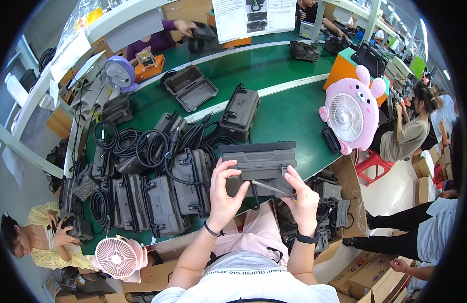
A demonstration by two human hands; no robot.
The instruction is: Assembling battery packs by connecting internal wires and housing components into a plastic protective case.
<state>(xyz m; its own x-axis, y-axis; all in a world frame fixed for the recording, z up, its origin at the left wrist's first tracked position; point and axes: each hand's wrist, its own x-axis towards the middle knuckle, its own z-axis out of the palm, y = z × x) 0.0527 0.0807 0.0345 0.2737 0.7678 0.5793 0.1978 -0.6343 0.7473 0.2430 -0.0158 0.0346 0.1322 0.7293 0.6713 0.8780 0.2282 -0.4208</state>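
Observation:
At the table's near edge I hold a dark grey hard plastic case [258,160] with ribs on its side. My left hand [225,194] grips the case's left end, fingers over the side and thumb below. My right hand [300,198] is closed at the right end, its fingertips by the latch. A thin silvery bar [268,187] runs slantwise under the case from near my left thumb to my right hand, which pinches its end; its exact kind is unclear. Beyond the case stands another closed grey case [239,112].
Several grey cases [165,204] and coiled black cables [130,142] crowd the left. An open case [192,88] lies farther back. A pink rabbit-shaped fan [350,112] stands at right. A carton [350,194] of cases adjoins the edge. Co-workers sit around, one holding a case [78,227].

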